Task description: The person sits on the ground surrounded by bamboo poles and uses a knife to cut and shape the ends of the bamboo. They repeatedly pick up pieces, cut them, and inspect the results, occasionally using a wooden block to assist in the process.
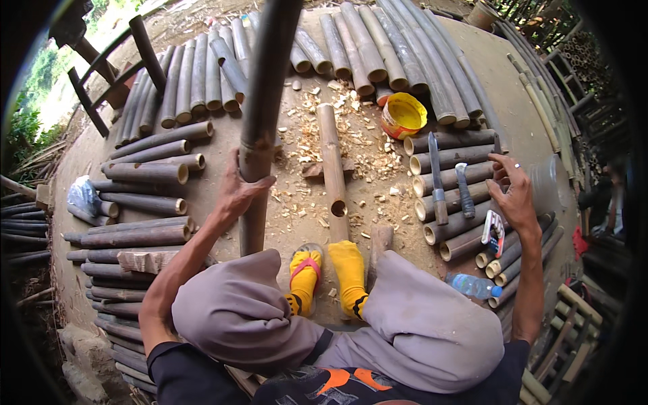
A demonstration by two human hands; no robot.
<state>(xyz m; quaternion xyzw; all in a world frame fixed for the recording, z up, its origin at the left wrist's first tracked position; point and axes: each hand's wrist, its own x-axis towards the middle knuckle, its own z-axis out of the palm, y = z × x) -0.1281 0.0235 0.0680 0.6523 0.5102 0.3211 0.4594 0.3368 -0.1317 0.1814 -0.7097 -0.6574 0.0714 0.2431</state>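
My left hand [244, 187] is wrapped round a thick, dark bamboo pole [260, 101], which rises past the top of the view. Its lower end stands beside my left knee. My right hand [516, 190] is out to the right, over the ends of several cut bamboo tubes, its fingers bent and apart with nothing seen between them. Left of that hand lie a long-bladed knife [437, 179] with a wooden handle and a short tool [464, 191] with a dark handle. Between my feet and the wood chips lies a bamboo tube [331, 155] with a round hole near its close end.
Cut bamboo tubes [145, 173] lie in rows at left, far side and right. A yellow tub [403, 115] stands beyond the chips. A white-and-red handle [493, 233] and a plastic bottle [474, 285] lie at right. My yellow-socked right foot [347, 270] is against the holed tube.
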